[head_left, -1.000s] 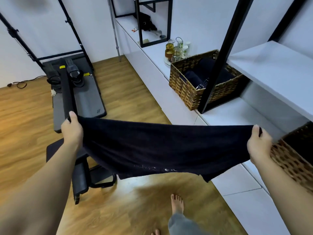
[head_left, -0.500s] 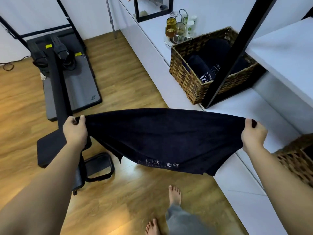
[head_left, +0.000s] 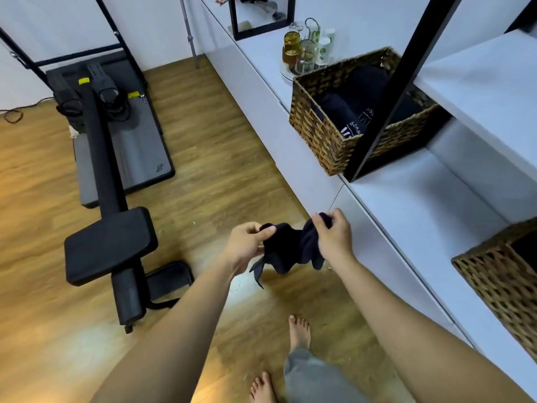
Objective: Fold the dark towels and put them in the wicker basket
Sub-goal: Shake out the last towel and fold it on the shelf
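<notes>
A dark towel [head_left: 286,251] hangs doubled over between my two hands, above the wooden floor. My left hand [head_left: 247,242] pinches its left end and my right hand [head_left: 331,237] grips its right end, the hands close together. On the white counter, up and to the right, stands a wicker basket [head_left: 316,132] with dark folded towels [head_left: 343,112] inside. A black post partly hides that basket. A second wicker basket [head_left: 499,280] sits at the right edge.
A tray of glasses and cups [head_left: 305,50] stands behind the first basket. A white shelf [head_left: 479,71] overhangs the counter. A black rowing machine [head_left: 107,181] lies on the floor to the left. My bare feet [head_left: 299,333] are below the towel.
My hands came together from wide apart, bringing the two ends of the stretched towel near each other so it hangs folded. The view tilted further down.
</notes>
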### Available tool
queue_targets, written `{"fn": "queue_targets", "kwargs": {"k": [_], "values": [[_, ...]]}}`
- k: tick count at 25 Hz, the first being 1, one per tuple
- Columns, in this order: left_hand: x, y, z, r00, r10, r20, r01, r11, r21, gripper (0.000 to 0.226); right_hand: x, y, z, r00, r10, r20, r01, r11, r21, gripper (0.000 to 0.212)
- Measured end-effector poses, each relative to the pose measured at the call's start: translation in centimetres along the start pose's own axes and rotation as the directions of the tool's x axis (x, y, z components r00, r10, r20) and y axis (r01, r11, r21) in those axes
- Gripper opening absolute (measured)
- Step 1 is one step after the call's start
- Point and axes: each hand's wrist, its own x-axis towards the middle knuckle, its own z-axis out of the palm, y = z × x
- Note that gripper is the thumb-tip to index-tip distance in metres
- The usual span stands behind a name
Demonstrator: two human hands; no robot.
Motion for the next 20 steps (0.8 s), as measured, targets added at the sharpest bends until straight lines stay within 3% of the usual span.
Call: {"fn": "queue_targets", "kwargs": {"k": [4, 9, 10, 12, 14, 16, 18, 20], "values": [[-3.3, -0.9, 2.6, 0.991, 0.115, -0.071, -0.118, 0.992, -0.04, 0.03, -5.0, -0.7, 2.3, 0.977, -0.097, 0.191, 0.103, 0.994, -0.023, 0.016], [-7.7, -1.6, 3.1, 0.916, 0.333, -0.222, -0.299, 0.938, 0.173, 0.019, -10.0, -1.1, 2.5, 0.968, -0.152, 0.199, 0.147, 0.988, 0.04, 0.005], [-8.7, -1.7, 3.0, 0.916, 0.348, -0.202, -0.315, 0.933, 0.176, 0.015, -11.0, -1.6, 2.6, 0.966, -0.16, 0.202, 0.147, 0.986, 0.077, 0.004], [-10.7, -1.8, 2.5, 0.927, 0.353, -0.128, -0.34, 0.934, 0.108, 0.011, -13.2, -3.0, 2.8, 0.969, -0.128, 0.211, 0.081, 0.972, 0.22, 0.021], [-12.0, -1.8, 1.7, 0.913, 0.402, -0.073, -0.397, 0.915, 0.072, 0.02, -15.0, -4.5, 2.8, 0.966, -0.046, 0.255, -0.085, 0.873, 0.48, 0.028], [-13.4, -1.6, 0.9, 0.877, 0.478, -0.042, -0.47, 0.874, 0.125, 0.025, -16.2, -5.8, 2.0, 0.953, -0.036, 0.3, -0.155, 0.793, 0.589, 0.021], [-14.3, -1.4, 0.1, 0.822, 0.569, -0.011, -0.552, 0.801, 0.232, 0.019, -16.5, -6.3, 0.5, 0.969, -0.103, 0.226, -0.014, 0.888, 0.46, 0.014], [-15.2, -0.9, -0.9, 0.782, 0.623, 0.003, -0.6, 0.752, 0.274, 0.017, -15.7, -5.8, -1.5, 0.988, -0.139, 0.063, 0.106, 0.922, 0.371, 0.017]]}}
